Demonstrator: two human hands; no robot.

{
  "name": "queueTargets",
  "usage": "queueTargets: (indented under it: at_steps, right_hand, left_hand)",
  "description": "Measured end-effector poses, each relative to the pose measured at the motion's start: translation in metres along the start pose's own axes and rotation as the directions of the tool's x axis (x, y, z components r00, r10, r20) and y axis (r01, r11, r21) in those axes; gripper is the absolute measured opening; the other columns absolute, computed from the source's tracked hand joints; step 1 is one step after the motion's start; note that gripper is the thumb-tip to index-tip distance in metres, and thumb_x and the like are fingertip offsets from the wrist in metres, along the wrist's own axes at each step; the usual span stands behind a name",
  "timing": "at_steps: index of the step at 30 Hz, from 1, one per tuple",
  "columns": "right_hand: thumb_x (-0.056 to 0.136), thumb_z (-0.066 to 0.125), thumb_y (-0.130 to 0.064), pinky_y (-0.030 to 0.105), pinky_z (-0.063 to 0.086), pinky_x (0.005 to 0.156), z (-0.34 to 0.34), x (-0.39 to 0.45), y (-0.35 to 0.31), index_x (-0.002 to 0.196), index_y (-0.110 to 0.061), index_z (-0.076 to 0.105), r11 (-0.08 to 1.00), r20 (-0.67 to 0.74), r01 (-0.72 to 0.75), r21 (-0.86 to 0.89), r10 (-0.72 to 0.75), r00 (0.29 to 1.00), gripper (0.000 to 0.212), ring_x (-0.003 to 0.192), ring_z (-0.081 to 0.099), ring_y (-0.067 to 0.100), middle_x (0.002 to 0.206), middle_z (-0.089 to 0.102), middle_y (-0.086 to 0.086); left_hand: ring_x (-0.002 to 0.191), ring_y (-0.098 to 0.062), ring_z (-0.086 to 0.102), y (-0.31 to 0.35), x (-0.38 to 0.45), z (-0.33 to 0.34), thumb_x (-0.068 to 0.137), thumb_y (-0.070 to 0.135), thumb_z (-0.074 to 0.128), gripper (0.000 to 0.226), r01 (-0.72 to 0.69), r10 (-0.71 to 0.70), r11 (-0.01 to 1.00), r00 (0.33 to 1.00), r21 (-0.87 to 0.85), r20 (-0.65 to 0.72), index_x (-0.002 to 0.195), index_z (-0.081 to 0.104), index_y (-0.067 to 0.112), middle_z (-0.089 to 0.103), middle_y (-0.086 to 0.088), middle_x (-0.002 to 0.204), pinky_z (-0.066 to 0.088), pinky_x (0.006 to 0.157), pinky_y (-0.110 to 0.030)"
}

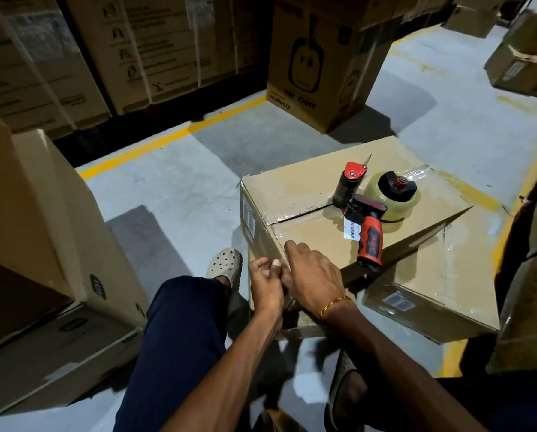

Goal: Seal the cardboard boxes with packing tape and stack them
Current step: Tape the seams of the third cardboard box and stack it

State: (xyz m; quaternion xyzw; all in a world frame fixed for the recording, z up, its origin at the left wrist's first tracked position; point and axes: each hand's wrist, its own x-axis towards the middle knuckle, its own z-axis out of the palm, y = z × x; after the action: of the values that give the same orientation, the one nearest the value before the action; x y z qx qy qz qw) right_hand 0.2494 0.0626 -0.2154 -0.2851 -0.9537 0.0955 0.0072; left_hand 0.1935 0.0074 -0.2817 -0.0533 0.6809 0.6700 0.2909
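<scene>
the fingers of the left hand (pixel 265 283) are curled in at the near corner of the brown cardboard box (pixel 307 198), seemingly pinching or pressing the end of the clear tape there, though whether they hold anything is too small to tell. the right hand (pixel 314 280) lies over the same corner, its fingers (pixel 290 246) mostly straight and pressed flat on the top edge, probably to rub the tape end down over the side so it sticks. outward from the hands, the box's top flaps are closed along a centre seam that shines with tape. the red-and-black tape dispenser with its clear roll (pixel 374 210) rests on the box top, well apart from both hands, set down within reach since both hands are needed for smoothing. this box sits tilted across a second flat cardboard box (pixel 432 294) on the grey floor (pixel 173 182). a tall printed carton (pixel 320 73) stands beyond, past a yellow floor line (pixel 173 137).
</scene>
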Motion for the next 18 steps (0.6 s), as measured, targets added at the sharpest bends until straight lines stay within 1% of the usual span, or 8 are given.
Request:
queueTargets:
  at_steps: [2, 4, 5, 7, 11, 14, 16, 18]
  right_hand:
    - [0.098, 0.052, -0.03, 0.038, 0.04, 0.068, 0.001, 0.001, 0.001, 0.119, -0.018, 0.04, 1.0, 0.017, 0.008, -0.003, -0.008, 1.0, 0.027, 0.094, 0.058, 0.032, 0.112, 0.053, 0.009]
    - [0.098, 0.055, -0.029, 0.041, 0.047, 0.071, 0.001, 0.0, 0.003, 0.117, -0.019, 0.039, 0.999, 0.026, 0.029, 0.019, -0.029, 0.999, 0.027, 0.091, 0.057, 0.031, 0.111, 0.053, 0.008]
    - [0.097, 0.057, -0.029, 0.041, 0.049, 0.074, 0.001, -0.001, 0.005, 0.117, -0.02, 0.039, 0.999, 0.033, 0.044, 0.032, -0.045, 0.998, 0.028, 0.091, 0.056, 0.029, 0.112, 0.053, 0.007]
    - [0.091, 0.066, -0.026, 0.04, 0.049, 0.08, -0.001, -0.004, 0.012, 0.117, -0.022, 0.04, 0.994, 0.073, 0.081, 0.067, -0.086, 0.994, 0.037, 0.091, 0.053, 0.026, 0.113, 0.052, 0.004]
    - [0.089, 0.069, -0.029, 0.03, 0.028, 0.074, -0.008, -0.006, 0.03, 0.116, -0.023, 0.045, 0.969, 0.102, 0.116, 0.219, -0.14, 0.985, 0.037, 0.09, 0.044, 0.016, 0.106, 0.043, -0.008]
    - [0.09, 0.066, -0.022, 0.031, 0.032, 0.076, -0.005, -0.008, 0.028, 0.119, -0.022, 0.045, 0.969, 0.098, 0.156, 0.191, -0.177, 0.979, 0.036, 0.093, 0.047, 0.02, 0.11, 0.045, -0.004]
    - [0.086, 0.068, -0.019, 0.033, 0.038, 0.078, -0.006, -0.006, 0.026, 0.121, -0.022, 0.044, 0.972, 0.137, 0.179, 0.154, -0.2, 0.97, 0.042, 0.095, 0.05, 0.022, 0.113, 0.046, 0.0]
    - [0.083, 0.07, -0.021, 0.034, 0.039, 0.076, -0.01, -0.001, 0.028, 0.12, -0.022, 0.044, 0.969, 0.191, 0.181, 0.166, -0.212, 0.959, 0.045, 0.094, 0.052, 0.023, 0.112, 0.047, 0.0]
  left_hand:
    - [0.074, -0.009, 0.057, -0.005, -0.002, -0.002, 0.103, 0.017, 0.056, 0.014, 0.048, -0.048, 0.999, 0.999, -0.012, 0.011, 0.114, 0.048, 0.019, 0.061, -0.001, 0.092, 0.045, 0.054, -0.011]
    - [0.073, -0.015, 0.058, -0.008, 0.001, -0.004, 0.101, 0.018, 0.059, 0.017, 0.074, -0.074, 0.997, 0.997, 0.019, 0.007, 0.115, 0.048, 0.021, 0.062, -0.001, 0.089, 0.05, 0.061, -0.023]
    - [0.073, -0.018, 0.058, -0.008, 0.003, -0.004, 0.1, 0.016, 0.061, 0.019, 0.063, -0.063, 0.997, 0.998, 0.047, -0.008, 0.114, 0.05, 0.022, 0.06, 0.001, 0.085, 0.049, 0.065, -0.029]
    - [0.079, -0.021, 0.057, -0.005, 0.007, -0.006, 0.098, 0.008, 0.06, 0.02, -0.008, 0.012, 0.997, 0.998, 0.074, -0.054, 0.108, 0.052, 0.023, 0.056, 0.002, 0.082, 0.046, 0.068, -0.029]
    - [0.105, -0.018, 0.061, 0.008, -0.001, -0.009, 0.101, 0.006, 0.052, 0.02, -0.214, 0.233, 0.966, 0.965, 0.147, -0.121, 0.107, 0.058, 0.024, 0.063, -0.004, 0.118, 0.042, 0.077, -0.013]
    - [0.116, -0.009, 0.056, 0.017, -0.014, -0.007, 0.103, 0.005, 0.048, 0.03, -0.279, 0.283, 0.954, 0.959, 0.113, -0.024, 0.127, 0.062, 0.017, 0.06, 0.001, 0.132, 0.038, 0.082, 0.001]
    - [0.13, -0.01, 0.05, 0.021, -0.016, -0.004, 0.105, 0.005, 0.046, 0.039, -0.267, 0.263, 0.96, 0.963, 0.084, 0.055, 0.141, 0.056, 0.017, 0.053, 0.004, 0.145, 0.037, 0.092, -0.001]
    - [0.14, -0.012, 0.043, 0.025, -0.013, -0.001, 0.106, 0.007, 0.045, 0.043, -0.232, 0.224, 0.97, 0.969, 0.073, 0.104, 0.147, 0.051, 0.02, 0.045, 0.005, 0.154, 0.038, 0.111, -0.02]
